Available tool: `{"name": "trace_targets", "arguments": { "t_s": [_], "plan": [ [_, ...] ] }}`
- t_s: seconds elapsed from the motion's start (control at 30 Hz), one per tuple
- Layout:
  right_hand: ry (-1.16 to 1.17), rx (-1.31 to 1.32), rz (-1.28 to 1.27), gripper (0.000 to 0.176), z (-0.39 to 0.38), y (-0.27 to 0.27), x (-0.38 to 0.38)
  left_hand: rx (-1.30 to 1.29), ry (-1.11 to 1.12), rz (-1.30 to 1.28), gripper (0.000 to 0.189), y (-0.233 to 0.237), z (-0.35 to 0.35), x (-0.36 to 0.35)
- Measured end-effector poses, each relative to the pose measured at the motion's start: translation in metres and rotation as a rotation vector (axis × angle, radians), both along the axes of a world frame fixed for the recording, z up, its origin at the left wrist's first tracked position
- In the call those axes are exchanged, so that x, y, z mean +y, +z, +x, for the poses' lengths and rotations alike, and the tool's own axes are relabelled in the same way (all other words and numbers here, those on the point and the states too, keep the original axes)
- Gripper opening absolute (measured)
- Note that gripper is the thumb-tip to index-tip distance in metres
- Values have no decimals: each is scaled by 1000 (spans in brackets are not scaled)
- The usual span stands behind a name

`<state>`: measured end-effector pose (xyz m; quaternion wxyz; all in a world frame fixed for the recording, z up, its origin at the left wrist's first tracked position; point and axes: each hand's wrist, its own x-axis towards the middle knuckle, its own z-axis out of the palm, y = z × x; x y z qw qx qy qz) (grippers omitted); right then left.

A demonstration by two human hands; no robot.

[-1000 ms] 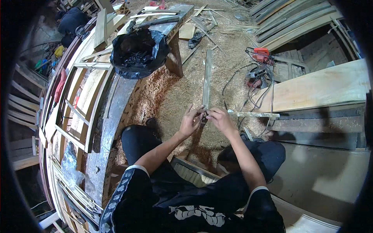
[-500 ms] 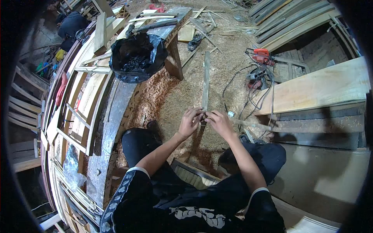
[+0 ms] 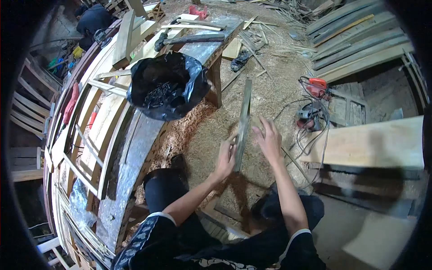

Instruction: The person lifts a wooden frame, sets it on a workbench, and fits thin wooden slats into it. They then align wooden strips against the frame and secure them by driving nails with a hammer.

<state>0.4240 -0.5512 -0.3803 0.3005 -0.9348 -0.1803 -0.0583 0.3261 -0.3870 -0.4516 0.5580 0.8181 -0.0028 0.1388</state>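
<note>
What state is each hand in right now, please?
Left hand: fingers partly curled beside the long strip; grip cannot be told.
Right hand: open, fingers spread, holding nothing visible.

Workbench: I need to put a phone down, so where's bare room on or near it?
The workbench has a bare strip between the slatted frame and the shavings; the pale board, right of the cables. Crowded: around the black bag.

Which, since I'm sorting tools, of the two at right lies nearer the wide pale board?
The grey and dark-red tool; the orange tool lies farther from the board.
</note>
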Motion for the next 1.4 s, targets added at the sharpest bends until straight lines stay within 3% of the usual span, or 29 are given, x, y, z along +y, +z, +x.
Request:
{"name": "trace_targets", "arguments": {
  "t_s": [0.07,0.17,0.27,0.3,0.37,0.47,0.53,0.6,0.73,0.8,0.87,1.03,1.1,1.17,1.23,1.3,1.4],
  "plan": [
    [-72,-47,5,40,40,1,19,-52,38,57,19,-1,18,0],
    [2,-102,-56,42,104,10,56,210,50,-100,15,4,39,7],
    [64,-84,-65,46,148,36,97,307,56,-71,14,18,63,21],
    [78,-79,-66,46,164,38,105,231,97,-99,14,21,69,21],
    [92,-353,-115,47,196,47,121,286,111,-171,14,33,79,21],
    [86,-223,-155,50,234,78,138,287,109,-229,16,51,99,15],
    [136,-196,-169,52,266,90,147,236,167,-121,15,65,111,5],
    [171,-175,-248,52,291,103,155,326,199,-197,14,76,116,-1],
    [228,-261,-261,59,329,105,178,310,157,-100,17,94,129,8],
    [220,-214,-241,60,343,101,191,314,159,-83,17,105,136,11],
    [262,-122,-229,55,355,92,204,456,233,-342,14,113,147,12],
    [320,-31,-204,37,363,109,211,473,240,-383,15,123,153,12],
    [351,187,-321,26,362,118,207,503,250,-435,15,122,149,8],
    [373,139,-339,23,356,114,194,379,224,-275,15,121,145,6],
    [397,78,-362,19,355,109,179,367,215,-280,16,122,140,0],
    [346,-187,-227,18,351,111,166,356,194,-272,17,123,136,0],
    [231,29,-175,22,325,122,132,402,155,-294,18,120,117,-2]
  ]
}}
